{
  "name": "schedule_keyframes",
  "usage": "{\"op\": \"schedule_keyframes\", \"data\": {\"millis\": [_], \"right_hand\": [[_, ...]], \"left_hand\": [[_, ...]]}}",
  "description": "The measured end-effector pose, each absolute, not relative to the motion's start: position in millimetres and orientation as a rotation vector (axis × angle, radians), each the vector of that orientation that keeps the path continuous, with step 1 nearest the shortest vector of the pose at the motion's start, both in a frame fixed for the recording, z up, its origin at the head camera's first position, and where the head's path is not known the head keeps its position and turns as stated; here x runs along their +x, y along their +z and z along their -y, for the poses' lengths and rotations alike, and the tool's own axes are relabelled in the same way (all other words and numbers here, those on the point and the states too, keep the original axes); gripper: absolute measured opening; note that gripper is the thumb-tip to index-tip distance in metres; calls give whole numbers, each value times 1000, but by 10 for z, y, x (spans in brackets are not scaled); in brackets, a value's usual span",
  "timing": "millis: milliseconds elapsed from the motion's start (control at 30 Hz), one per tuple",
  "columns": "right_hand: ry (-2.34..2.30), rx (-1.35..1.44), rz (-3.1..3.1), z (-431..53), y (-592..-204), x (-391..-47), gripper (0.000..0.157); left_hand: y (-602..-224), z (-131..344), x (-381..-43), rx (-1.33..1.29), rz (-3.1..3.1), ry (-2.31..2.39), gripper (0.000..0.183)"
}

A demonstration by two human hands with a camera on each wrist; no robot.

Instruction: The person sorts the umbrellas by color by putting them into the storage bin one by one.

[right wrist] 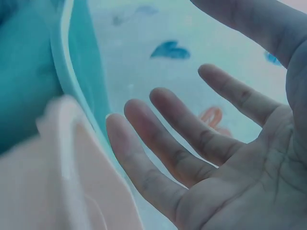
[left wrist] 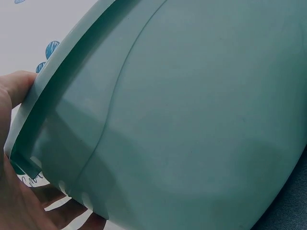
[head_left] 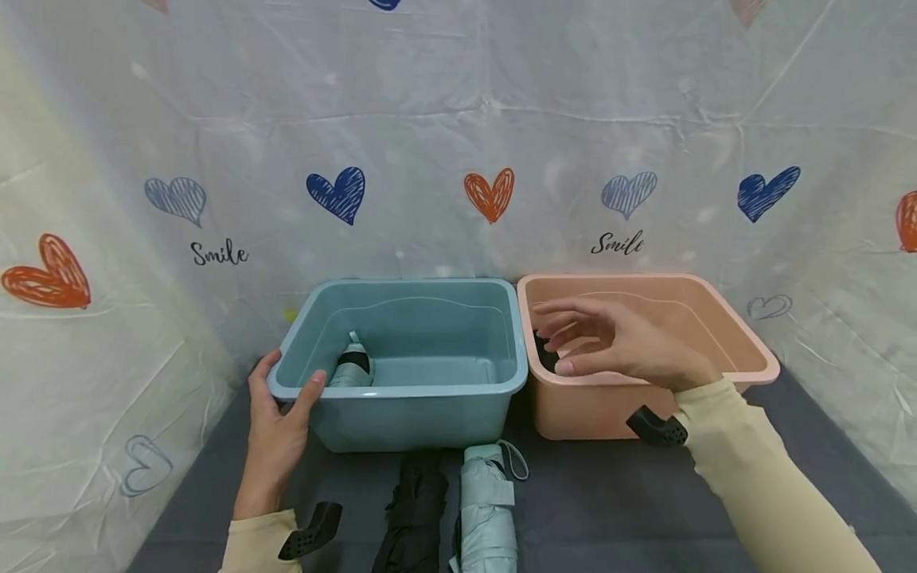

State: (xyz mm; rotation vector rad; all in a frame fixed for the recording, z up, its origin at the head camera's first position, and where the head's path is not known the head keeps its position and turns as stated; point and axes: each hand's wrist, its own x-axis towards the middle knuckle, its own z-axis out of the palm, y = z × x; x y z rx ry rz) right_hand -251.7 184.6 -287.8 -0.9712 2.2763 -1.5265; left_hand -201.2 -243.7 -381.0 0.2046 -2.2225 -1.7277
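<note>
Head view, left hand (head_left: 278,438) gripping blue tub (head_left: 415,420) by near-left corner, pink tub (head_left: 583,410) beneath loosely spread right hand (head_left: 619,341)

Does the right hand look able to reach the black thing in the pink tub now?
Probably yes: the right hand is empty and appears close to the black thing; the pink tub is uncovered and nothing visible blocks the way.

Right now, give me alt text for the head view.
A person's left hand grips the left end of a blue bin holding a pale-blue folded umbrella; the empty right hand hovers over a peach bin with something dark inside. In front, a black folded umbrella and another pale-blue one lie on a dark surface.
</note>
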Motion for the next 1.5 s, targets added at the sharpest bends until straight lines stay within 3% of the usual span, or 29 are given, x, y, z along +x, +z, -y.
{"op": "schedule_keyframes", "data": {"millis": [333, 500, 767, 1033, 1500], "right_hand": [[-1616, -989, -2240, -1723, -3429, -1989, 63], [-1562, -830, -2259, -1567, -3835, -1890, 60], [-1503, -699, -2109, -1225, -4323, -1804, 72], [-1417, -708, -2296, -911, -4445, -1709, 70], [-1355, -630, -2335, -826, -4551, -1689, 68]], "left_hand": [[-3802, 2421, -2007, 216, 2215, -1735, 86], [-3799, 2415, -2008, 219, 2215, -1730, 86], [-3787, 2415, -2019, 231, 2223, -1713, 86], [-3795, 2417, -2012, 224, 2211, -1733, 86], [-3809, 2423, -2014, 219, 2218, -1722, 85]]}}
